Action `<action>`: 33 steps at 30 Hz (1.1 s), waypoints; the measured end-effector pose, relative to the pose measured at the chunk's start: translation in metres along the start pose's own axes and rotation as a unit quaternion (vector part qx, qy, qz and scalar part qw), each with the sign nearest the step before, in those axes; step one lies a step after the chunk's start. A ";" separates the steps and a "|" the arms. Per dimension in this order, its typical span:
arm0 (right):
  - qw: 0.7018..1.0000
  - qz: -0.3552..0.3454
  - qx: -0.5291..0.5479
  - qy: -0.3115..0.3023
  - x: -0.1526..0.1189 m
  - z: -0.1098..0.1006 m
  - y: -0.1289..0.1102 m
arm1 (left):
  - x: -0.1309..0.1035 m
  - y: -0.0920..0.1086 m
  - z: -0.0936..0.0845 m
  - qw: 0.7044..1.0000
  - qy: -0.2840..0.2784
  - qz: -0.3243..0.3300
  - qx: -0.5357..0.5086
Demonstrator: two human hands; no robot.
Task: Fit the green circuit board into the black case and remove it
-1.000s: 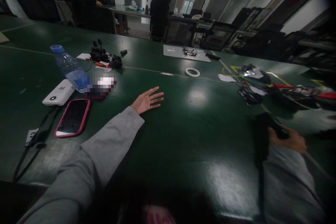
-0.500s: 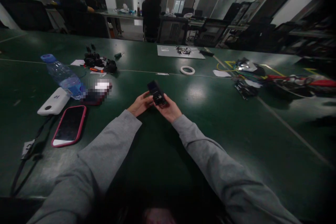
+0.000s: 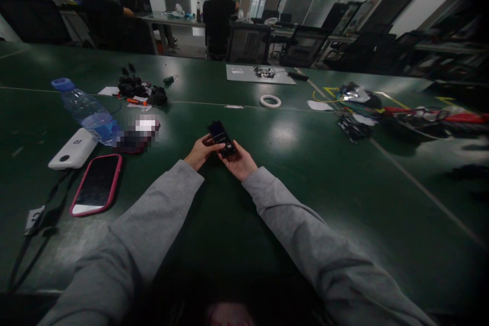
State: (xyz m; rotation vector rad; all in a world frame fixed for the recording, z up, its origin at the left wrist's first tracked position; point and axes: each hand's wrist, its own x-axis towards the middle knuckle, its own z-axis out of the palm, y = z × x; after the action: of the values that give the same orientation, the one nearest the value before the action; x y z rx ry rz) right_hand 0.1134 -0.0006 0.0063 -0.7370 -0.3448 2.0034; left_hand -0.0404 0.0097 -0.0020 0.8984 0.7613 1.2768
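A small black device [image 3: 220, 135] with a dark screen is held over the middle of the green table [image 3: 229, 224]. My right hand [image 3: 241, 161] wraps round its lower right side. At its left side is my left hand [image 3: 200, 151], the thumb lying over the lower part of its face and the fingers partly hidden behind it. A phone in a pink case [image 3: 97, 184] lies to the left, near a white power bank [image 3: 74, 149] with a black cable. Beside them a clear bottle with a blue cap [image 3: 86, 112] lies tilted.
Black parts [image 3: 133, 86] and an orange-handled tool [image 3: 136, 102] lie at the back left. A white ring [image 3: 270, 101] and a pale board [image 3: 233, 72] are farther back. Wires [image 3: 412, 114] are heaped at the right. Two people sit beyond the table.
My left thumb has come onto the face of the black device, which now shows its screen more squarely. The whole view has shifted slightly. A person in the background has lowered an arm.
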 end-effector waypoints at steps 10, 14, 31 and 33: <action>0.954 -0.174 -0.242 -0.034 0.007 -0.013 -0.004 | 0.002 0.002 -0.010 0.996 -0.017 -0.001 0.092; 0.953 -0.178 -0.244 -0.030 0.006 -0.012 -0.004 | 0.002 0.000 -0.011 0.994 -0.023 0.000 0.108; 0.961 -0.154 -0.222 -0.060 0.014 -0.024 -0.005 | 0.001 0.001 -0.010 0.994 -0.011 0.002 0.106; 0.960 -0.156 -0.224 -0.062 0.014 -0.023 -0.005 | 0.001 0.001 -0.010 0.994 -0.011 0.004 0.108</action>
State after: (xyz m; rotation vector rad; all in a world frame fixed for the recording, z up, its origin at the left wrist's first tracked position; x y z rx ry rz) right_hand 0.1260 0.0124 -0.0139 -0.7754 -0.9519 1.6891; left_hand -0.0495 0.0123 -0.0063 1.0888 0.8909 1.2037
